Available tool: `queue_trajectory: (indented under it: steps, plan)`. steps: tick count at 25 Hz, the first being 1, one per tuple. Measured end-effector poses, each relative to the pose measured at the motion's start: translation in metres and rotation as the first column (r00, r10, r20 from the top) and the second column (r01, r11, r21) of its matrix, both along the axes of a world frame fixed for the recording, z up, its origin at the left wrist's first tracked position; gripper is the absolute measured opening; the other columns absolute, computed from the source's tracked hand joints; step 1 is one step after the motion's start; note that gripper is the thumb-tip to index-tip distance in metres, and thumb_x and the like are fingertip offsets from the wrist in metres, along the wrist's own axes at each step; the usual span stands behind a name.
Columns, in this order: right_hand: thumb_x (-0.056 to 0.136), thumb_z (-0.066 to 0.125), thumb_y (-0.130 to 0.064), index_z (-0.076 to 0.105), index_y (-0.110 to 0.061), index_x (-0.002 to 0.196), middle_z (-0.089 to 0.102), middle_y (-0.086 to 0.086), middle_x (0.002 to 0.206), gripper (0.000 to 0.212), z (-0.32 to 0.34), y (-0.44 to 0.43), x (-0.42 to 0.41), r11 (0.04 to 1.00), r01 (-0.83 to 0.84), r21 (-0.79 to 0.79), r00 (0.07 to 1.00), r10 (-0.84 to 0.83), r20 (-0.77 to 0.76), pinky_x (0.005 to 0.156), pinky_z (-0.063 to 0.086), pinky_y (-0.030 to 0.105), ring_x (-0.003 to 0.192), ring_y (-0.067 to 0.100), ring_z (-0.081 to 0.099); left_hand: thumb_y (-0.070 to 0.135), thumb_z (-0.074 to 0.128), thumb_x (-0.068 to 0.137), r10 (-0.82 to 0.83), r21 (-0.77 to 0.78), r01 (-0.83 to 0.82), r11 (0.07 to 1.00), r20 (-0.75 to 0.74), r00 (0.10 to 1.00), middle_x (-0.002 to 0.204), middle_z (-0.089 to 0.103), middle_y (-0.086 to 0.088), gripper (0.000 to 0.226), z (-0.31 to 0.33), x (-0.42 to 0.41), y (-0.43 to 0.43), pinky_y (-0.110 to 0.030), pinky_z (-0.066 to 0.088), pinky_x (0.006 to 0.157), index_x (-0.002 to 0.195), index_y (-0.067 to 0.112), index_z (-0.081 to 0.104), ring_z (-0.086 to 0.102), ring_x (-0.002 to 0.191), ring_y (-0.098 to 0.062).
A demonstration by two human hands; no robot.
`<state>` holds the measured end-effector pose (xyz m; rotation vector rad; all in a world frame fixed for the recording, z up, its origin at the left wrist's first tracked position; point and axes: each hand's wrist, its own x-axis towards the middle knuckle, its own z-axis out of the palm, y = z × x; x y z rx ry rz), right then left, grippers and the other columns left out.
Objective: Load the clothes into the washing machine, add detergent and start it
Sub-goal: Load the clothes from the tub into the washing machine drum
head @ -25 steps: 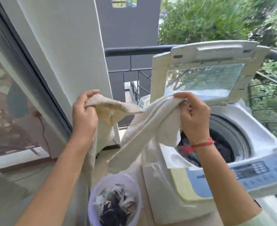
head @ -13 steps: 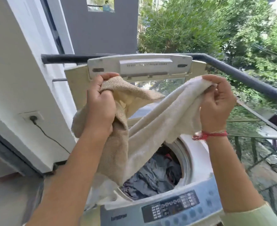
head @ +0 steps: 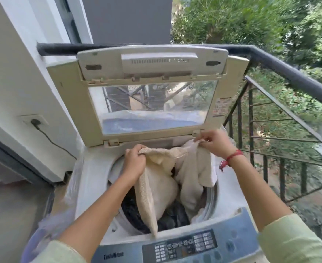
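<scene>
The washing machine now fills my view, where 1 second ago it sat off to the right with the laundry basket below me. Its lid stands upright at the far side, out of my way. I have brought the beige towel down from chest height, so most of it now hangs inside the drum, draped over the dark clothes already there. That puts this piece nearly loaded; I judge that letting go is all that remains for it, while detergent and start are not yet done.

My left hand is clamped on the towel's left corner above the drum's far left rim. My right hand pinches the other corner at the far right, just beside the lid hinge. The towel's lowest tip lies near the control panel, close to the near rim, and may catch there. The balcony railing runs along the right, well apart from my hands.
</scene>
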<state>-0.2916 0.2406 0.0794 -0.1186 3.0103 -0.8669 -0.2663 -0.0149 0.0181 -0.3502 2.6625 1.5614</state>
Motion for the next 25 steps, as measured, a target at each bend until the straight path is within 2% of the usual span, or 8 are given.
queue_trajectory:
  steps: [6, 9, 11, 13, 17, 20, 22, 25]
  plan:
    - [0.088, 0.055, -0.011, 0.066, -0.012, 0.092, 0.063, -0.003, 0.082, 0.011, 0.015, -0.016, -0.003, 0.879, 0.185, -0.44, 0.827, -0.381, -0.413, 0.063, 0.044, 0.023, 0.066, 0.009, 0.055, -0.006, 0.037, 0.083, 0.156, 0.039, -0.152, 0.988, -0.164, 0.974, 0.111, 0.039, -0.009, 0.039, 0.009, 0.002, -0.005, 0.005, 0.025, 0.066, 0.106, 0.015, 0.06, 0.038, 0.08, 0.007]
    - [0.087, 0.053, -0.016, 0.063, -0.007, 0.096, 0.06, 0.006, 0.082, 0.016, -0.05, -0.035, 0.025, 0.956, -0.112, 0.271, 0.971, 0.047, 0.234, 0.069, 0.043, 0.03, 0.074, 0.021, 0.056, -0.007, 0.04, 0.082, 0.155, -0.005, -0.159, 0.987, -0.194, 0.969, 0.112, 0.034, -0.002, 0.04, -0.013, 0.013, -0.006, -0.004, 0.023, 0.086, 0.105, 0.018, 0.06, 0.042, 0.098, -0.01]
    - [0.085, 0.059, -0.021, 0.066, -0.011, 0.099, 0.061, 0.002, 0.08, 0.019, -0.087, -0.045, 0.047, 0.742, -0.572, 0.351, 0.601, 0.087, 0.795, 0.071, 0.05, 0.029, 0.069, 0.018, 0.057, -0.006, 0.042, 0.081, 0.107, -0.073, -0.121, 0.99, -0.174, 0.979, 0.115, 0.037, -0.004, 0.04, -0.034, 0.017, -0.009, -0.007, 0.021, 0.088, 0.106, 0.019, 0.06, 0.04, 0.105, -0.015]
    - [0.083, 0.064, -0.024, 0.067, -0.016, 0.099, 0.067, 0.003, 0.089, 0.018, -0.107, -0.051, 0.05, 0.765, -0.606, 0.22, 0.437, 0.09, 0.895, 0.072, 0.052, 0.029, 0.074, 0.018, 0.061, -0.005, 0.043, 0.081, 0.062, -0.105, -0.073, 0.992, -0.113, 0.992, 0.12, 0.039, -0.006, 0.041, -0.048, 0.018, -0.012, -0.011, 0.023, 0.088, 0.108, 0.021, 0.06, 0.04, 0.103, -0.013]
    - [0.086, 0.053, -0.024, 0.055, -0.018, 0.123, 0.061, 0.009, 0.119, 0.038, -0.123, -0.049, 0.001, 0.893, -0.297, 0.339, 0.851, 0.086, 0.518, 0.086, 0.047, 0.032, 0.108, 0.028, 0.058, -0.005, 0.044, 0.079, 0.019, -0.129, -0.035, 0.991, -0.124, 0.992, 0.121, 0.038, -0.003, 0.044, -0.059, 0.021, -0.013, -0.019, 0.03, 0.09, 0.108, 0.024, 0.058, 0.044, 0.107, -0.013]
    - [0.088, 0.049, -0.013, 0.056, -0.018, 0.122, 0.06, 0.003, 0.121, 0.035, -0.115, -0.064, -0.014, 0.977, 0.156, -0.145, 0.984, -0.141, 0.106, 0.091, 0.046, 0.033, 0.11, 0.022, 0.056, -0.004, 0.047, 0.079, -0.022, -0.186, -0.013, 0.982, -0.189, 0.982, 0.127, 0.037, -0.007, 0.045, -0.068, 0.019, -0.006, -0.026, 0.032, 0.099, 0.115, 0.021, 0.055, 0.041, 0.118, -0.018]
    - [0.093, 0.05, -0.014, 0.058, -0.016, 0.119, 0.058, -0.004, 0.119, 0.028, -0.095, -0.08, -0.015, 0.893, 0.047, -0.447, 0.989, -0.103, -0.102, 0.093, 0.044, 0.028, 0.111, 0.015, 0.055, 0.007, 0.048, 0.086, -0.109, -0.302, 0.076, 0.95, -0.091, 0.99, 0.142, 0.025, -0.012, 0.049, -0.085, 0.017, 0.011, -0.038, 0.025, 0.111, 0.133, 0.02, 0.04, 0.024, 0.136, -0.028]
    - [0.091, 0.052, -0.015, 0.057, -0.018, 0.123, 0.048, -0.002, 0.131, 0.032, -0.092, -0.089, -0.01, 0.936, -0.259, -0.24, 0.96, 0.222, -0.17, 0.101, 0.036, 0.025, 0.124, 0.013, 0.044, 0.031, 0.035, 0.098, -0.259, -0.477, 0.364, 0.8, 0.274, 0.926, 0.154, -0.02, -0.013, 0.066, -0.12, 0.024, 0.057, -0.061, 0.008, 0.112, 0.149, 0.026, -0.005, -0.02, 0.141, -0.034]
